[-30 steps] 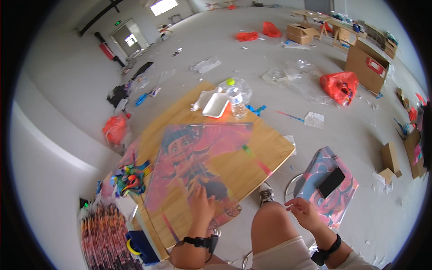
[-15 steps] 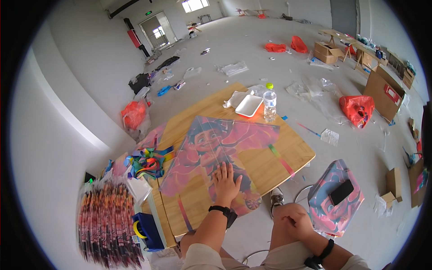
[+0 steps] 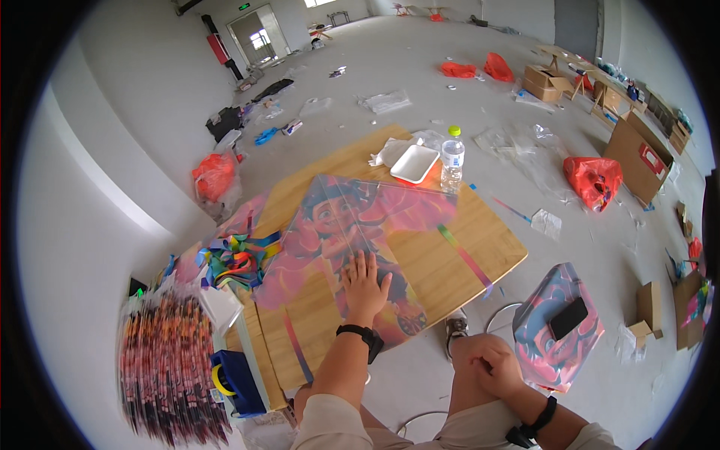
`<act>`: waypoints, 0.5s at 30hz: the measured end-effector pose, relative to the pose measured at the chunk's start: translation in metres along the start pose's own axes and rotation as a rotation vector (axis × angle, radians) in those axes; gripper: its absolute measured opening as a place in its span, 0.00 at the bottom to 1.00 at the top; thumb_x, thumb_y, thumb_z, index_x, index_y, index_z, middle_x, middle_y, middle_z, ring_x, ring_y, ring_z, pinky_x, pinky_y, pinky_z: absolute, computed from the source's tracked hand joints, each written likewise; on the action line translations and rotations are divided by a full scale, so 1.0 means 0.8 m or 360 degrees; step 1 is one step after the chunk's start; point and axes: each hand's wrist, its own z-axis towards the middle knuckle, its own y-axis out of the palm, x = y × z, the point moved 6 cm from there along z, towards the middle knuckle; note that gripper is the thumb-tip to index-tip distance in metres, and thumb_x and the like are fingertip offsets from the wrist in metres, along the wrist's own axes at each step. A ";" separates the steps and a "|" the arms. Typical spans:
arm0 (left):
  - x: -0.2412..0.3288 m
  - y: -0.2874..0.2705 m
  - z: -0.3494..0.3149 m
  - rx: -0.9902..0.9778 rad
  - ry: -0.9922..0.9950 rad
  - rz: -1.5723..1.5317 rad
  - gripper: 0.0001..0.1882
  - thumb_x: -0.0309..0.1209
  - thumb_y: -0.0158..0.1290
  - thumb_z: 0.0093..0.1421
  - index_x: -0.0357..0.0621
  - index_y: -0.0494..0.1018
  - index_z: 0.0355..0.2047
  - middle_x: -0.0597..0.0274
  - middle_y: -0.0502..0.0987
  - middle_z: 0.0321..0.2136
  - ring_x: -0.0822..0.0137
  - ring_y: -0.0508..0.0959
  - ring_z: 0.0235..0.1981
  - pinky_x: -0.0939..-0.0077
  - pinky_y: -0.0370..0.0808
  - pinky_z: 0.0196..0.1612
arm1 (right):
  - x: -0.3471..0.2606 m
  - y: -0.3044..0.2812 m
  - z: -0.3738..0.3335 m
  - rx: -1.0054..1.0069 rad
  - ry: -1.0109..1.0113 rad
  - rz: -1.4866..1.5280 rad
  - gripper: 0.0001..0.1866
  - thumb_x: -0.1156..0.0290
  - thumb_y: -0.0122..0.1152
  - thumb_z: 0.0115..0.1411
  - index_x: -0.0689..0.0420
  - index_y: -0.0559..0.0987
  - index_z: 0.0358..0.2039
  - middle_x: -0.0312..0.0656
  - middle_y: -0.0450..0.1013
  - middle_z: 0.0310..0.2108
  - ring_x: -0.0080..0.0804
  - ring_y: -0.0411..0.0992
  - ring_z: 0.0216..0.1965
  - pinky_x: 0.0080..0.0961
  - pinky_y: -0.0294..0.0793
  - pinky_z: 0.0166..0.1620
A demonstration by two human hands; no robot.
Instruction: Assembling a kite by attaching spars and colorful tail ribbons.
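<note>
A printed kite [image 3: 352,202], pink and purple with a cartoon figure, lies spread on the wooden table [image 3: 480,247]. My left hand [image 3: 365,285] rests flat on its lower middle, palm down and fingers stretched apart. Multicoloured ribbon strips lie to either side: one strip [image 3: 466,259] at the right, another [image 3: 298,349] at the near left. My right hand [image 3: 496,367] sits on my knee, away from the table, its fingers curled in with nothing visible in them. Bunched rainbow ribbons [image 3: 238,262] lie at the table's left edge.
At the far table edge stand a white tray [image 3: 414,163] and a water bottle [image 3: 452,159]. A thick stack of printed kites [image 3: 169,367] and a blue tape dispenser [image 3: 244,384] are at the left. A dark phone [image 3: 568,319] lies on a patterned stool [image 3: 536,330]. Bags and cardboard boxes litter the floor.
The view has shifted slightly. The kite lies a little further left relative to the bottle, with my left hand still flat on it. My right hand has stayed on the knee.
</note>
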 end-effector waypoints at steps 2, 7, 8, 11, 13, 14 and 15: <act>-0.003 0.002 0.000 -0.0029 -0.0004 0.0012 0.38 0.57 0.43 0.71 0.50 0.57 0.75 0.50 0.55 0.75 0.45 0.53 0.76 0.41 0.46 0.75 | -0.002 -0.001 0.002 -0.0004 -0.0033 -0.0043 0.07 0.78 0.64 0.55 0.51 0.83 0.34 0.41 0.76 0.29 0.44 0.75 0.33 0.39 0.73 0.37; -0.004 0.000 -0.006 -0.0068 -0.0012 -0.0048 0.38 0.57 0.43 0.72 0.50 0.56 0.75 0.50 0.54 0.76 0.45 0.52 0.76 0.42 0.45 0.75 | 0.001 -0.002 0.004 -0.0054 0.0004 -0.0071 0.07 0.77 0.63 0.58 0.52 0.83 0.35 0.41 0.78 0.32 0.40 0.76 0.31 0.34 0.74 0.34; -0.005 -0.001 -0.009 -0.0082 -0.0016 -0.0049 0.38 0.56 0.43 0.72 0.50 0.56 0.75 0.50 0.53 0.76 0.45 0.52 0.76 0.42 0.45 0.75 | 0.002 -0.002 0.004 -0.0082 -0.0006 -0.0090 0.07 0.77 0.62 0.59 0.52 0.83 0.36 0.41 0.79 0.34 0.37 0.77 0.31 0.30 0.75 0.33; -0.009 -0.005 -0.015 -0.0091 -0.0033 -0.0055 0.38 0.56 0.43 0.72 0.50 0.55 0.75 0.49 0.53 0.76 0.44 0.51 0.76 0.42 0.44 0.76 | 0.001 -0.002 0.004 -0.0072 0.0021 -0.0087 0.07 0.77 0.62 0.59 0.52 0.83 0.36 0.41 0.79 0.34 0.35 0.77 0.30 0.29 0.74 0.31; -0.013 -0.005 -0.018 -0.0071 -0.0033 -0.0046 0.39 0.56 0.43 0.72 0.50 0.55 0.75 0.49 0.53 0.76 0.44 0.52 0.76 0.41 0.44 0.75 | 0.000 -0.001 0.004 -0.0080 0.0025 -0.0100 0.07 0.77 0.62 0.59 0.52 0.84 0.36 0.41 0.79 0.33 0.34 0.77 0.29 0.28 0.74 0.31; -0.013 -0.006 -0.018 -0.0063 -0.0033 -0.0044 0.39 0.57 0.43 0.72 0.50 0.55 0.75 0.49 0.54 0.76 0.44 0.52 0.76 0.41 0.44 0.75 | -0.001 -0.001 0.004 -0.0084 0.0029 -0.0108 0.07 0.77 0.62 0.59 0.52 0.84 0.36 0.41 0.79 0.33 0.34 0.77 0.29 0.28 0.74 0.31; -0.013 -0.007 -0.018 -0.0076 -0.0038 -0.0044 0.39 0.57 0.43 0.72 0.50 0.55 0.75 0.48 0.54 0.76 0.43 0.52 0.76 0.41 0.45 0.75 | -0.002 -0.001 0.004 -0.0066 0.0046 -0.0079 0.07 0.77 0.63 0.58 0.52 0.84 0.36 0.41 0.78 0.32 0.37 0.76 0.31 0.31 0.74 0.33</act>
